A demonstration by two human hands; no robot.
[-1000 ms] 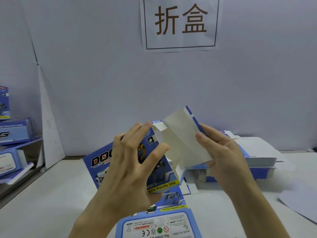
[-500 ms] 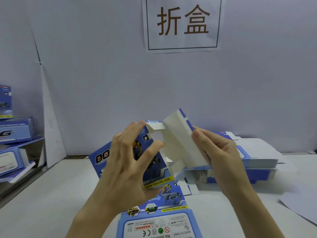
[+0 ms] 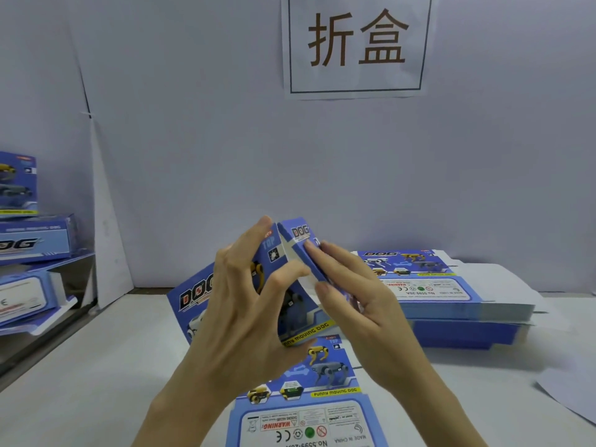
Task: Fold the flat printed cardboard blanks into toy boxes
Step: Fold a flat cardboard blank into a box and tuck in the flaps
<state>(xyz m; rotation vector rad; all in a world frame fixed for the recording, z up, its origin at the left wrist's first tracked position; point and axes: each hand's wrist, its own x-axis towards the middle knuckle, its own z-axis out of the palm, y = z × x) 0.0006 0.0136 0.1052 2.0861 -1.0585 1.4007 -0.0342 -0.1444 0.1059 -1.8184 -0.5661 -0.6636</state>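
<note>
A blue printed DOG toy box (image 3: pixel 193 295) is held up above the table, partly formed. My left hand (image 3: pixel 245 304) grips its front panel from the left, thumb across the printed face. My right hand (image 3: pixel 351 298) presses the end flap (image 3: pixel 298 235) down against the box's right end with straight fingers. Another flat blank (image 3: pixel 309 414) lies on the table just below the hands. A stack of flat blanks (image 3: pixel 445 295) sits behind the right hand.
Several folded boxes (image 3: pixel 29 240) are piled on a shelf at the left. A white wall with a paper sign (image 3: pixel 356 43) stands behind. A loose white sheet (image 3: pixel 567 388) lies at the right edge of the table.
The white inside of the end flap stood open before; my right hand has pushed it over so its blue printed side now faces out against the box end.
</note>
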